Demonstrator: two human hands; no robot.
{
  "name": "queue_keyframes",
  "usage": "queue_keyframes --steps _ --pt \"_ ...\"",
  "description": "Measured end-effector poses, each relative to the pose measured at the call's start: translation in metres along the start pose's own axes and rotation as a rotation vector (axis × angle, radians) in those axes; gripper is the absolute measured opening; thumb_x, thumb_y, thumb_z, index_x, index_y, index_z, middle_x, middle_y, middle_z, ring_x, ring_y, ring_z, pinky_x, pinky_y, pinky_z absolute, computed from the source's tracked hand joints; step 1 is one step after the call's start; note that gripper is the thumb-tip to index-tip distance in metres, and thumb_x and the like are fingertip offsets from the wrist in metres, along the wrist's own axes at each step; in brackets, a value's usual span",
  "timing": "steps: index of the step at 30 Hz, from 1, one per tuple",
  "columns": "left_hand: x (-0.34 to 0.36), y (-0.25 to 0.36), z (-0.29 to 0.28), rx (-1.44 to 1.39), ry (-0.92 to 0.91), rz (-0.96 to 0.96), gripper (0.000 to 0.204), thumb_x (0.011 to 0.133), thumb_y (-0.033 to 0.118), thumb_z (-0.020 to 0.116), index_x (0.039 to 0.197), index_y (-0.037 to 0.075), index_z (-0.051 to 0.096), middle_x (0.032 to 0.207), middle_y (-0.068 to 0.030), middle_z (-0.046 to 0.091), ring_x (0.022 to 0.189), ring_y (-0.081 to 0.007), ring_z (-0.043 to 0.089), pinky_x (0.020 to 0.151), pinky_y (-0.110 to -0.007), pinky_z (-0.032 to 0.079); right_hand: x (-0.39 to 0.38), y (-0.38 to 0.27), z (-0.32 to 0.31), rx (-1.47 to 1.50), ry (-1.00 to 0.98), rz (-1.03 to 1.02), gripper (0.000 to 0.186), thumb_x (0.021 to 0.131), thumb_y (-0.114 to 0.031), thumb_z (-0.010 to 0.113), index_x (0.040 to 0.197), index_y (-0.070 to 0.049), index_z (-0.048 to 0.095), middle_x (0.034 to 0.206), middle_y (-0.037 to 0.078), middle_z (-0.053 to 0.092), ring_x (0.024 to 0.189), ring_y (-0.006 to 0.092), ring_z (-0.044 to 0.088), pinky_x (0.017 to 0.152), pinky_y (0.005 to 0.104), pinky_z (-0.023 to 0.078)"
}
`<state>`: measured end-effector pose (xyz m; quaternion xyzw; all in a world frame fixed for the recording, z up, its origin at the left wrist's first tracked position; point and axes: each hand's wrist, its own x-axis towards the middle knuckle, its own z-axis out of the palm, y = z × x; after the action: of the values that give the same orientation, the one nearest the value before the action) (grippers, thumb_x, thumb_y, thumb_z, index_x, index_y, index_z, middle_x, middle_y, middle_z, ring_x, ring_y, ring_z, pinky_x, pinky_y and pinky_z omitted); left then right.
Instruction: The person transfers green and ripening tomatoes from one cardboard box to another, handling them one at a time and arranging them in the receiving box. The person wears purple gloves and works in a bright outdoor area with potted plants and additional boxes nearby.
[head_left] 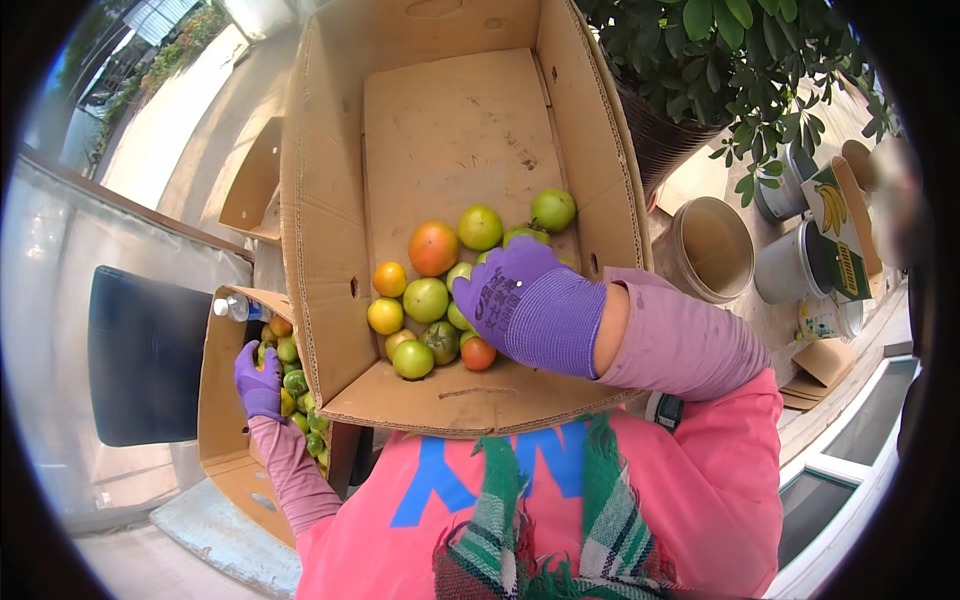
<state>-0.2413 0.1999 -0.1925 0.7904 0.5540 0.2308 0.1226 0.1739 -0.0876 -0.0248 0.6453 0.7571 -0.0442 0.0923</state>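
Bent down over the tomatoes point(433, 248) at the near end of the big box point(450, 120), the fingers of the purple-gloved right hand point(520, 300) were hidden beneath it; from where I stood I could not tell whether they were apart or clamped on a fruit. The left hand point(258, 382), gloved alike, reached into the side box point(225, 430), its fingers curved among the fruit there; they seemed to touch it, but whether they had closed on any one piece was too small to make out. As for how far the sorting or shifting had got, it looked to me only partway along. In the big box a loose cluster of tomatoes, many green and a few orange or yellow, lay toward the near end, with bare cardboard showing beyond them. The side box held plenty more, mostly green and packed close, with a clear bottle point(238, 307) at its far end. With fruit in both boxes, I judged there was handling left to do, though how much had already passed between them could not be read from the way it lay.
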Motion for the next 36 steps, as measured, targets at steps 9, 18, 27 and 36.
queue_keyframes --steps 9,18,27,36 --pt "0.006 -0.14 0.137 0.185 -0.251 0.09 0.056 0.084 0.021 0.081 0.131 -0.002 0.063 0.126 -0.0241 0.067 0.117 -0.0388 0.064 0.103 -0.042 0.05 -0.001 0.001 -0.001 0.032 -0.081 -0.014 0.01 0.085 -0.02 0.07 0.087 -0.012 0.075 0.086 0.006 0.069 0.086 0.0239 0.071 0.069 0.0412 0.049" --pt "-0.009 -0.12 0.132 0.186 -0.278 0.076 0.052 0.087 0.018 0.079 0.132 -0.003 0.062 0.126 -0.0228 0.067 0.116 -0.0363 0.065 0.103 -0.041 0.051 0.007 0.002 0.003 0.081 -0.152 0.015 0.01 0.085 -0.02 0.071 0.089 -0.013 0.077 0.09 0.005 0.071 0.089 0.0233 0.071 0.071 0.0418 0.051" --pt "0.001 -0.108 0.131 0.177 -0.283 0.091 0.049 0.089 0.014 0.077 0.133 -0.003 0.062 0.125 -0.0216 0.068 0.115 -0.0338 0.065 0.102 -0.04 0.051 0.003 0.005 0.0 0.11 -0.148 0.016 0.012 0.089 -0.022 0.069 0.093 -0.014 0.077 0.089 0.003 0.071 0.088 0.0232 0.071 0.071 0.0422 0.051" --pt "-0.007 -0.103 0.116 0.148 -0.256 0.061 0.047 0.091 0.011 0.075 0.133 -0.003 0.061 0.125 -0.0203 0.068 0.114 -0.0313 0.065 0.101 -0.039 0.052 0.01 0.004 -0.003 0.067 -0.198 -0.006 0.015 0.087 -0.027 0.073 0.099 -0.021 0.081 0.098 0.001 0.076 0.097 0.0243 0.073 0.07 0.0439 0.05"
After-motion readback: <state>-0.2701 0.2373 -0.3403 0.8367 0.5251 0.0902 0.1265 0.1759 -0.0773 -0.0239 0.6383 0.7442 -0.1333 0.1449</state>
